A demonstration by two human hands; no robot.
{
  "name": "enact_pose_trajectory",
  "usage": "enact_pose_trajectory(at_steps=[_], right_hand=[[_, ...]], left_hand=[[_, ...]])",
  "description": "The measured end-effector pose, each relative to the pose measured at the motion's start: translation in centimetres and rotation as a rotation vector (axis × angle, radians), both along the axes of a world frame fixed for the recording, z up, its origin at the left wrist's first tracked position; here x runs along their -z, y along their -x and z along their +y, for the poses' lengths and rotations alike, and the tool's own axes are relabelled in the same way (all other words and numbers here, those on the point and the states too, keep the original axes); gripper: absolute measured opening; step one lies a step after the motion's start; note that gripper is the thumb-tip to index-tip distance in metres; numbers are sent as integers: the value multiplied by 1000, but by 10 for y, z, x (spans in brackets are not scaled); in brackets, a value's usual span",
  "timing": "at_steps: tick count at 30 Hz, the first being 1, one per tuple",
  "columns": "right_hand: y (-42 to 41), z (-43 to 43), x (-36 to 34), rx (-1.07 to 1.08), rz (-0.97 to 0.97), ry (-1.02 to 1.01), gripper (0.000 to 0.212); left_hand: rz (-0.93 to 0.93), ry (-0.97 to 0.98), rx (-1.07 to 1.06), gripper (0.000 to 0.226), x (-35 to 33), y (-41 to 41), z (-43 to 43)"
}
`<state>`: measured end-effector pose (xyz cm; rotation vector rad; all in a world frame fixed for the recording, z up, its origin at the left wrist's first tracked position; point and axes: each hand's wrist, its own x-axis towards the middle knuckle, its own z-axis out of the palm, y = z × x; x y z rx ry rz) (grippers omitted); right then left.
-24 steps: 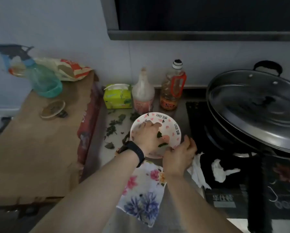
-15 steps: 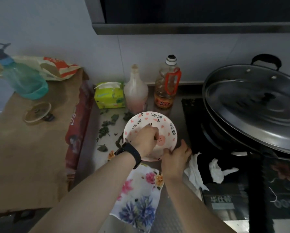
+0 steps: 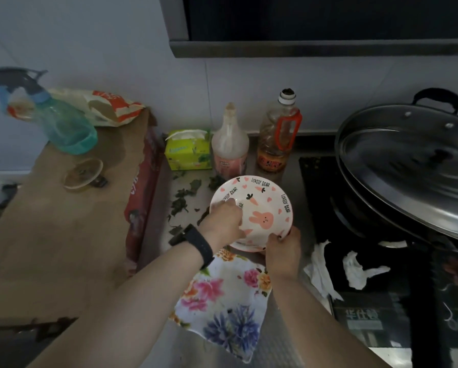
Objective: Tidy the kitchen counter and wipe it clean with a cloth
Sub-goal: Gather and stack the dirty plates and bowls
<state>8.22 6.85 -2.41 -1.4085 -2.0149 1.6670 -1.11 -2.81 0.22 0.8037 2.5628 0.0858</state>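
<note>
A white plate [image 3: 265, 197] with a pink rabbit and carrots sits tilted on the steel counter by the stove. My left hand [image 3: 224, 220], with a black band on its wrist, rests in the plate's left side. Its fingers are bunched together and what they pinch is hidden. My right hand [image 3: 282, 249] grips the plate's near right rim. A floral cloth [image 3: 222, 301] lies flat on the counter just below the plate, under my forearms. Green leaf scraps [image 3: 181, 203] are scattered on the counter left of the plate.
Behind the plate stand a green tissue box [image 3: 188, 150], a pink-labelled bottle [image 3: 230, 144] and an oil bottle [image 3: 275, 139]. A lidded wok [image 3: 413, 166] sits on the black stove at right, with crumpled tissues [image 3: 358, 269] in front. At left are cardboard [image 3: 50, 221] and a spray bottle [image 3: 63, 126].
My left hand slid from the plate's middle to its left side. The green leaf bits that lay in the plate no longer show, and the rabbit picture is uncovered. My right hand keeps its hold.
</note>
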Motion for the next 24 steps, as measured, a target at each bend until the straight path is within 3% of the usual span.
enact_pose_trajectory(at_steps=[4, 8, 12, 15, 20, 24], right_hand=[[-3, 0, 2, 1, 6, 17, 37], [-5, -1, 1, 24, 45, 64, 37], [-14, -7, -4, 37, 119, 87, 33], [-29, -14, -12, 1, 179, 106, 33], [-53, -14, -37, -16, 266, 213, 33], [-79, -17, -49, -122, 216, 223, 30]], left_hand=[[141, 93, 9, 30, 9, -16, 14], [123, 92, -2, 26, 5, -17, 13], [107, -242, -184, 16, -24, -9, -8], [193, -472, -298, 5, -56, -6, -31], [307, -631, -357, 12, -102, -9, -58], [380, -628, -358, 21, -104, -17, -73]])
